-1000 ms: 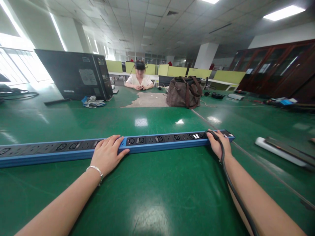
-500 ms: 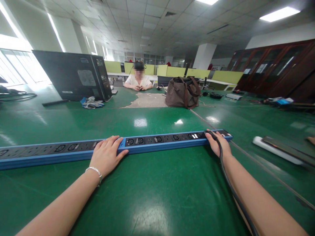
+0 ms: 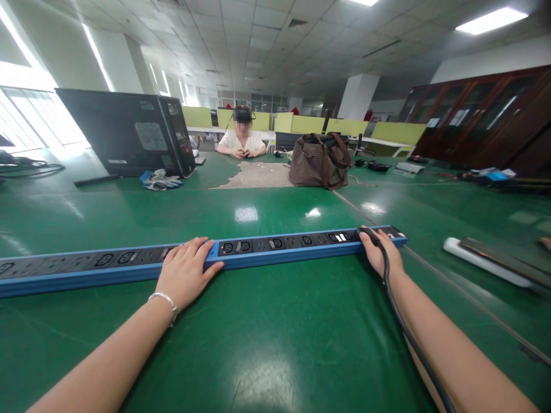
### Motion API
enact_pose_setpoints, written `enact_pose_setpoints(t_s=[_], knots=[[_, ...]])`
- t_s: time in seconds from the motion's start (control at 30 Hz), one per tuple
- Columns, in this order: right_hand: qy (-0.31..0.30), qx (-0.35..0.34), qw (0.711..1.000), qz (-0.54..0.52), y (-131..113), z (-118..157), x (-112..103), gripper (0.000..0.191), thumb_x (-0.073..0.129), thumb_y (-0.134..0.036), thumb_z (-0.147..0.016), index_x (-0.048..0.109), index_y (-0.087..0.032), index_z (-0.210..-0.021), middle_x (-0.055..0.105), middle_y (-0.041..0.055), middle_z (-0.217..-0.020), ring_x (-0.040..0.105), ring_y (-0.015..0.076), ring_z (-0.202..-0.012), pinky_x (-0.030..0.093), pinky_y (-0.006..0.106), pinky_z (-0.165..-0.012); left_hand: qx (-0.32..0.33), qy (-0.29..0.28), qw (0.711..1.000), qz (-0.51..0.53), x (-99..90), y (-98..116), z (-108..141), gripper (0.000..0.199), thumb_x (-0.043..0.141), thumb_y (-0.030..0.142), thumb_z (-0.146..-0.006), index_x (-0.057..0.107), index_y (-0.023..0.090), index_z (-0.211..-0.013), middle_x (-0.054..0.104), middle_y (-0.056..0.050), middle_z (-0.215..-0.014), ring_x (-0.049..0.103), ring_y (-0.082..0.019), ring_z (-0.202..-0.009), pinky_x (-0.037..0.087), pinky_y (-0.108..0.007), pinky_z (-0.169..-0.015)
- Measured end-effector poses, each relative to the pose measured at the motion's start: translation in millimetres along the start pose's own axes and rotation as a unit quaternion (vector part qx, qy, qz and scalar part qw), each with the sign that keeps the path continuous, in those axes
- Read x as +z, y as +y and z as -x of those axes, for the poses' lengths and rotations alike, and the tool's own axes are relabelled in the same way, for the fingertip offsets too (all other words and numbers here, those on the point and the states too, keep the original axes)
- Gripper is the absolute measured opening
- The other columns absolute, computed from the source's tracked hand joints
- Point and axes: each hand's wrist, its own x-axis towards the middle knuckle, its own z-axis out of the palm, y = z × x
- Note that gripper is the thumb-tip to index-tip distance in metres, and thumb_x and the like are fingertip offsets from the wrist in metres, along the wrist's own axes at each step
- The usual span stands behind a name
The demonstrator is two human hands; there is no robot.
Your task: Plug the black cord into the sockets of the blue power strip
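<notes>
The head-worn camera looks forward and down across the green tabletop [image 3: 301, 321].

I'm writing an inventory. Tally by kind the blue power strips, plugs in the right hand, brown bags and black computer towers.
Blue power strip: 1
Plug in the right hand: 1
Brown bag: 1
Black computer tower: 1
Total: 4

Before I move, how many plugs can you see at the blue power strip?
1: the black plug, in the right hand near the right end of the power strip. More could be hidden under the left hand or past the picture's left edge.
</notes>
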Motion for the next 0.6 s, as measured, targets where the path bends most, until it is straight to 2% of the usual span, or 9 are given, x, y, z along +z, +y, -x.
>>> enact_pose_setpoints(t_s=[0.07, 0.2, 0.37, 0.47, 0.6], knots=[[0.011, 0.006, 1.000, 0.000, -3, 2, 1, 0.045, 0.040, -0.048, -0.086, 0.062, -0.025, -0.117, 0.062, 0.0077, -0.118, 0.045, 0.0271, -0.122, 0.036, 0.044, -0.099, 0.000, 0.001, 1.000, 0.001, 0.3, 0, 0, 0.053, 0.038, 0.053, -0.086, 0.050, 0.017, -0.123, 0.054, -0.011, -0.128, 0.050, -0.028, -0.115, 0.035, -0.044, -0.097], [0.030, 0.010, 0.999, 0.040, -9, 2, -1, 0.044, 0.040, -0.049, -0.085, 0.064, -0.026, -0.113, 0.064, 0.0082, -0.115, 0.047, 0.0290, -0.120, 0.027, 0.054, -0.102, 0.002, 0.005, 1.000, 0.002, 0.8, 0, 0, 0.054, 0.037, 0.054, -0.086, 0.050, 0.017, -0.123, 0.054, -0.011, -0.128, 0.051, -0.028, -0.115, 0.035, -0.044, -0.097], [0.031, -0.027, 0.999, -0.007, -11, 0, -4, 0.043, 0.039, -0.047, -0.084, 0.067, -0.022, -0.105, 0.067, 0.0082, -0.108, 0.055, 0.0264, -0.109, 0.029, 0.050, -0.102, 0.001, 0.007, 1.000, -0.002, 0.3, 0, 0, 0.053, 0.037, 0.053, -0.086, 0.050, 0.016, -0.123, 0.054, -0.011, -0.128, 0.050, -0.028, -0.115, 0.035, -0.044, -0.097], [0.033, -0.002, 0.999, -0.028, -11, 0, -5, 0.042, 0.042, -0.048, -0.081, 0.068, -0.023, -0.102, 0.068, 0.0076, -0.105, 0.057, 0.0272, -0.105, 0.032, 0.050, -0.101, 0.000, 0.004, 1.000, -0.001, -0.5, 0, 0, 0.053, 0.037, 0.053, -0.086, 0.050, 0.016, -0.123, 0.054, -0.011, -0.128, 0.050, -0.028, -0.115, 0.035, -0.044, -0.097], [0.048, 0.070, 0.994, -0.070, -13, -2, -5, 0.040, 0.053, -0.052, -0.074, 0.069, -0.025, -0.098, 0.069, 0.0067, -0.100, 0.059, 0.0294, -0.101, 0.041, 0.047, -0.093, 0.000, 0.006, 1.000, 0.002, -0.3, 0, 0, 0.053, 0.038, 0.053, -0.086, 0.051, 0.016, -0.122, 0.054, -0.012, -0.128, 0.051, -0.029, -0.115, 0.035, -0.044, -0.096]])
